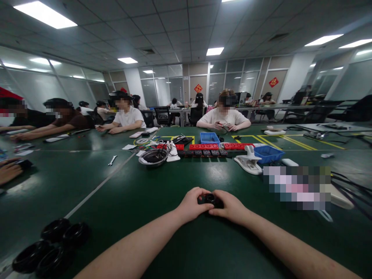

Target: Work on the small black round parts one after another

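Observation:
Both of my hands meet around a small black round part [210, 198] above the green table [186, 248]. My left hand [193, 204] curls round its left side, thumb and fingers against it. On the right side my right hand [229, 205] grips the same part in a similar way. A round opening shows in the part's top; its lower portion is hidden between the hands. Several glossy black rings [55, 229] lie together on the table at the lower left.
A metal bowl [153, 157] with cables, red power strips [203, 147], blue trays [267, 153], a white clamp [249, 161] and a wrench [112, 160] lie farther back. Black cables [353, 190] are at the right. People sit across and left; a co-worker's hand [10, 170] is at the left edge.

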Demonstrator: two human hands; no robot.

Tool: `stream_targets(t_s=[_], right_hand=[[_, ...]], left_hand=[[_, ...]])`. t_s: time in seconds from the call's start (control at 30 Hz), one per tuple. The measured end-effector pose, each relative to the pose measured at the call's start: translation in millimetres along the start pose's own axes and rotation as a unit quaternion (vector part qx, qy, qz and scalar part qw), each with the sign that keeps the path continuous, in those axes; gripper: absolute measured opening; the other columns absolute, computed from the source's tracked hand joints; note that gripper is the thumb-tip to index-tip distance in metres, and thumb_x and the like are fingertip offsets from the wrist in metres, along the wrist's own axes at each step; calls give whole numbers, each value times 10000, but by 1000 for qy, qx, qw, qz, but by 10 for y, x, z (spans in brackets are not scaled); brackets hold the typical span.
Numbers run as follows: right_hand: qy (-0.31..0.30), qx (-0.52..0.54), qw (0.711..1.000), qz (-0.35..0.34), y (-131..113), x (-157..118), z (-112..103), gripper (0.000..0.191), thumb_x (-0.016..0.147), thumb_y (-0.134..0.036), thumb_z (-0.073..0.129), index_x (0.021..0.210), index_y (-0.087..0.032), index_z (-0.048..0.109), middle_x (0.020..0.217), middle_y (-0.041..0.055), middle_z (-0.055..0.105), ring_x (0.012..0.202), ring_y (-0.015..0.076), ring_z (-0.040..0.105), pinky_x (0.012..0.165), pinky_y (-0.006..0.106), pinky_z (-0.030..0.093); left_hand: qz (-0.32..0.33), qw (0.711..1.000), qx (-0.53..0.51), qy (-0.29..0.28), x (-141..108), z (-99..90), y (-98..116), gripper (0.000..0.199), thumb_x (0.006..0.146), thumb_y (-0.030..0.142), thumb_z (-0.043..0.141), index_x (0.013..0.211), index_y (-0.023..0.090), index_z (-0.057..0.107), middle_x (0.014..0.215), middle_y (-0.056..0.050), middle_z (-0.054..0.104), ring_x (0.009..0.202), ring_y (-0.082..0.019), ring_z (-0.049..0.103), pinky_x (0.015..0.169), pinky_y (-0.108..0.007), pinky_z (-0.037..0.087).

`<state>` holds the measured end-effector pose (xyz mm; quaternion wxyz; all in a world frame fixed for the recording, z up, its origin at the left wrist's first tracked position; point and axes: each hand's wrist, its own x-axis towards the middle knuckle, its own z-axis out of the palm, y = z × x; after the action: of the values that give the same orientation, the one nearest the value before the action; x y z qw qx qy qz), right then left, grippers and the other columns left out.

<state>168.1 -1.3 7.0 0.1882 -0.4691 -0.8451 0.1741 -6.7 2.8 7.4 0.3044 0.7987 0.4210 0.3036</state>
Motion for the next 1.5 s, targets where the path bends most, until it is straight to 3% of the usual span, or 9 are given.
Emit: stream_targets(t_s=[0.2, 0.33, 0.43, 0.6, 0.7, 0.9, 1.1, 1.33, 1.5], right_hand=[[-9, 103, 995, 7, 38, -6, -6, 424, 699, -484, 511, 997, -182, 495, 884, 42, 564, 769, 179, 516, 627, 259, 383], [49, 113, 992, 14, 2, -17, 34, 476, 664, -424, 568, 1057, -183, 448, 952, 57, 532, 840, 194, 503, 699, 292, 392], [97, 86, 992, 10, -62, -10, 51, 488, 631, -371, 606, 1055, -189, 447, 941, 55, 513, 862, 199, 488, 736, 314, 389], [98, 46, 994, -33, -135, 16, 43, 293, 678, -313, 579, 947, -210, 526, 884, 46, 530, 854, 197, 483, 747, 325, 385], [142, 65, 986, -55, -123, 16, 23, 290, 674, -325, 589, 934, -213, 526, 887, 51, 545, 878, 210, 479, 768, 345, 381], [224, 163, 961, 8, -2, 18, 30, 267, 686, -265, 551, 931, -198, 472, 916, 48, 527, 848, 185, 502, 755, 325, 412], [221, 249, 942, 42, 168, 65, 94, 278, 721, -269, 508, 974, -185, 428, 936, 47, 515, 859, 159, 512, 774, 302, 416], [214, 158, 962, 53, 197, 61, 47, 213, 747, -314, 482, 924, -198, 505, 864, 38, 534, 751, 154, 505, 676, 290, 416], [123, 99, 987, 21, 252, 44, 12, 137, 658, -248, 562, 733, -189, 464, 773, 1, 539, 722, 146, 504, 657, 272, 395]], left_hand=[[35, 999, 18, 3, -18, 3, 20, 293, 665, 311, 590, 929, 191, 546, 854, -21, 524, 779, -157, 485, 672, -251, 388], [72, 996, 48, 18, -12, 21, 3, 366, 637, 323, 613, 965, 194, 515, 926, -34, 517, 889, -185, 461, 773, -290, 371], [52, 994, 92, 15, 0, 50, -29, 446, 580, 358, 649, 972, 197, 511, 930, -40, 517, 882, -206, 456, 768, -319, 371], [26, 988, 155, 2, 17, 84, -44, 235, 597, 297, 630, 779, 173, 549, 804, -25, 544, 796, -195, 476, 702, -301, 373], [16, 988, 156, -1, 19, 78, -18, 237, 611, 342, 624, 766, 176, 556, 789, -23, 558, 776, -194, 484, 687, -299, 370], [25, 991, 131, -10, -2, 46, 1, 325, 633, 399, 613, 888, 201, 569, 850, -25, 570, 820, -200, 492, 728, -313, 366], [15, 992, 128, -4, -7, 40, -15, 356, 639, 371, 615, 954, 216, 556, 882, -23, 570, 846, -200, 490, 760, -323, 362], [-15, 990, 144, 3, -6, -2, 11, 300, 651, 385, 597, 897, 213, 582, 868, -31, 563, 853, -208, 486, 760, -330, 365], [-27, 988, 155, -2, 2, -68, -31, 336, 637, 422, 599, 898, 210, 593, 861, -36, 568, 844, -211, 499, 742, -320, 378]])
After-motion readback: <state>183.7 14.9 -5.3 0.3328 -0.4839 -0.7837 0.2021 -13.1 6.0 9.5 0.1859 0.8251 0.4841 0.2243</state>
